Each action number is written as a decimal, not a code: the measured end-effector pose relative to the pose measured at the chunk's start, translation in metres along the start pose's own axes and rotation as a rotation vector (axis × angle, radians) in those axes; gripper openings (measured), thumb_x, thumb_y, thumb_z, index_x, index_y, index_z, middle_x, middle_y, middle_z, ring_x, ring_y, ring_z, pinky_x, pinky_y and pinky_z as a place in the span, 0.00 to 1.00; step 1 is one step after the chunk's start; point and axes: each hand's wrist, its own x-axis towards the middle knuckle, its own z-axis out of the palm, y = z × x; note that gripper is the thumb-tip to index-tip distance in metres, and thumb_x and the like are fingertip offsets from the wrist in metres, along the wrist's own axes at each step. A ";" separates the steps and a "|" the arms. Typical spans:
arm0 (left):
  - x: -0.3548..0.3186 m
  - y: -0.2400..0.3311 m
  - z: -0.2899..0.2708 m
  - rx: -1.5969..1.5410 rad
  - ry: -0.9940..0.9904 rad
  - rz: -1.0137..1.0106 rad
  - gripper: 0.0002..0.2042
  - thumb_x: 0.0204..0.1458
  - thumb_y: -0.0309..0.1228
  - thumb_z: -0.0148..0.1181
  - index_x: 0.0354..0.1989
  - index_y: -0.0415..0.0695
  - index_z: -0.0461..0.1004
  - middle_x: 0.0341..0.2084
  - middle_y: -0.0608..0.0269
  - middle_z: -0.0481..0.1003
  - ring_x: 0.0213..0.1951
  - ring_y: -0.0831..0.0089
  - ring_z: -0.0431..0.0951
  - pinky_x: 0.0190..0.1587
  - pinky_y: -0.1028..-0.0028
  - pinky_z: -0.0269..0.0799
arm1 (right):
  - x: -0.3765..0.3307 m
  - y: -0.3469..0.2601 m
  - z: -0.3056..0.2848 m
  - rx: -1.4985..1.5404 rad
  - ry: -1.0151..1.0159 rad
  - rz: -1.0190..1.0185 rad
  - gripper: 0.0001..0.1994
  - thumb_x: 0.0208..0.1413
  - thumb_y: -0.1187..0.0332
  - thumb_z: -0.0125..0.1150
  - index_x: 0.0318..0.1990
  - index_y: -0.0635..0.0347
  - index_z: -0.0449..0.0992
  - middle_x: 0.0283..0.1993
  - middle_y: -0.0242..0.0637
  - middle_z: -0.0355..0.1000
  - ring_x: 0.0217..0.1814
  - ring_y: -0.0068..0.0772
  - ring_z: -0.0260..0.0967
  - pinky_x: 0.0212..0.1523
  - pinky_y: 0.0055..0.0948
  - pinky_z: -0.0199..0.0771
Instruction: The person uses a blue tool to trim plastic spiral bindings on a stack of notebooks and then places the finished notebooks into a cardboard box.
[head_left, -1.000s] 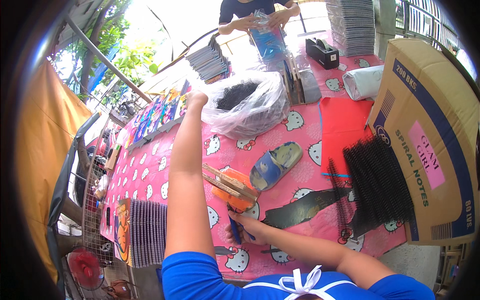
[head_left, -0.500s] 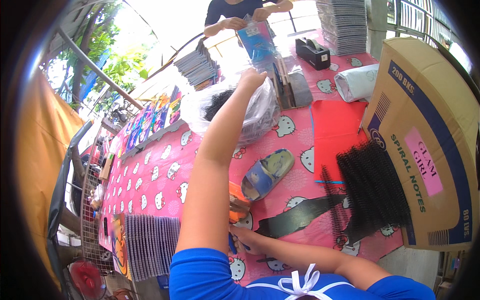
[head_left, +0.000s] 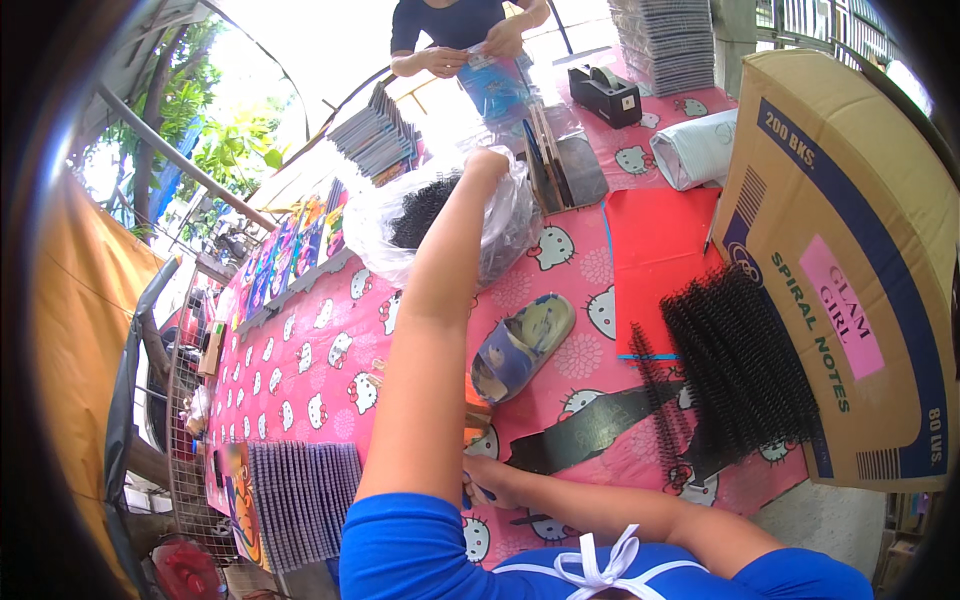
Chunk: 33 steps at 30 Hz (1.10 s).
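My left hand (head_left: 487, 163) reaches to the far rim of a clear plastic bag (head_left: 375, 245). Its fingers look curled, and what they hold is hidden. Black spiral binding coils (head_left: 420, 212) lie in the bag. Low in the middle, my right hand (head_left: 485, 480) is closed round a blue-handled hand tool (head_left: 467, 492), mostly hidden behind my left forearm. Just beyond that hand is an orange object (head_left: 478, 412), partly covered by the forearm. A blue and green slipper (head_left: 523, 345) and a dark flat strip (head_left: 590, 430) lie beside it.
Black coils (head_left: 735, 365) lean by a large cardboard box (head_left: 850, 270) at right, near red sheets (head_left: 655, 250). Spiral notebooks (head_left: 300, 500) stand front left. Farther off are a tape dispenser (head_left: 605, 97), notebook stacks (head_left: 665, 45) and another person's hands (head_left: 445, 62) holding a blue packet.
My left hand has drawn into a more curled shape at the bag's rim. The whole view has shifted slightly. My right hand stays low in the middle.
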 end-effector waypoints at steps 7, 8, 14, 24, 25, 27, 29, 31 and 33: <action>-0.007 -0.010 -0.022 -0.562 0.076 0.272 0.19 0.37 0.22 0.53 0.42 0.34 0.74 0.27 0.54 0.73 0.31 0.67 0.73 0.32 0.69 0.68 | 0.000 0.001 -0.003 -0.017 -0.009 -0.052 0.30 0.58 0.40 0.45 0.38 0.67 0.69 0.33 0.41 0.69 0.33 0.33 0.70 0.39 0.30 0.74; -0.011 -0.010 -0.025 -0.442 0.028 0.292 0.21 0.37 0.22 0.54 0.45 0.34 0.73 0.29 0.53 0.73 0.32 0.67 0.73 0.32 0.69 0.68 | 0.000 0.001 -0.002 -0.022 -0.015 -0.047 0.30 0.58 0.40 0.45 0.38 0.67 0.68 0.33 0.41 0.69 0.34 0.34 0.71 0.39 0.30 0.74; -0.051 0.002 -0.065 -0.160 0.135 0.305 0.42 0.36 0.51 0.68 0.59 0.38 0.63 0.51 0.45 0.68 0.52 0.61 0.70 0.50 0.68 0.68 | -0.007 0.000 0.001 -0.004 0.000 0.001 0.31 0.56 0.39 0.47 0.39 0.65 0.69 0.33 0.41 0.70 0.35 0.35 0.71 0.41 0.32 0.74; -0.237 -0.067 -0.241 0.294 0.074 0.306 0.41 0.39 0.59 0.63 0.57 0.42 0.66 0.44 0.51 0.75 0.44 0.63 0.76 0.45 0.69 0.71 | -0.008 -0.001 0.005 -0.185 -0.176 -0.214 0.36 0.48 0.33 0.43 0.47 0.61 0.68 0.36 0.35 0.71 0.38 0.30 0.71 0.39 0.29 0.72; -0.268 -0.085 -0.257 0.358 0.066 0.291 0.41 0.39 0.59 0.62 0.57 0.41 0.65 0.45 0.51 0.74 0.45 0.61 0.75 0.46 0.68 0.70 | -0.007 0.000 0.005 -0.171 -0.167 -0.183 0.37 0.48 0.32 0.41 0.47 0.61 0.68 0.35 0.36 0.71 0.36 0.30 0.71 0.38 0.29 0.71; -0.319 -0.128 -0.282 0.373 0.020 0.244 0.42 0.40 0.62 0.59 0.58 0.40 0.65 0.47 0.50 0.73 0.46 0.58 0.75 0.51 0.66 0.67 | -0.006 0.000 -0.004 -0.140 -0.170 -0.147 0.37 0.51 0.32 0.39 0.47 0.61 0.68 0.33 0.37 0.70 0.33 0.33 0.71 0.35 0.31 0.71; -0.369 -0.183 -0.289 0.380 0.089 0.190 0.41 0.43 0.63 0.56 0.58 0.42 0.64 0.47 0.48 0.73 0.50 0.56 0.73 0.52 0.63 0.66 | -0.006 0.005 -0.008 -0.113 -0.161 -0.122 0.33 0.55 0.36 0.38 0.46 0.60 0.68 0.32 0.39 0.70 0.30 0.35 0.71 0.31 0.34 0.71; -0.415 -0.225 -0.294 0.348 0.094 0.077 0.41 0.45 0.64 0.54 0.60 0.44 0.62 0.50 0.46 0.70 0.54 0.53 0.69 0.56 0.61 0.63 | -0.012 0.003 0.002 -0.113 -0.114 -0.136 0.28 0.60 0.40 0.39 0.45 0.60 0.68 0.32 0.39 0.69 0.29 0.37 0.70 0.28 0.36 0.71; -0.460 -0.263 -0.296 0.334 0.114 0.042 0.45 0.44 0.67 0.50 0.62 0.43 0.59 0.56 0.44 0.64 0.59 0.53 0.64 0.59 0.61 0.60 | -0.013 0.006 0.003 -0.205 -0.141 -0.106 0.23 0.61 0.45 0.40 0.43 0.58 0.67 0.31 0.40 0.69 0.28 0.38 0.70 0.25 0.36 0.70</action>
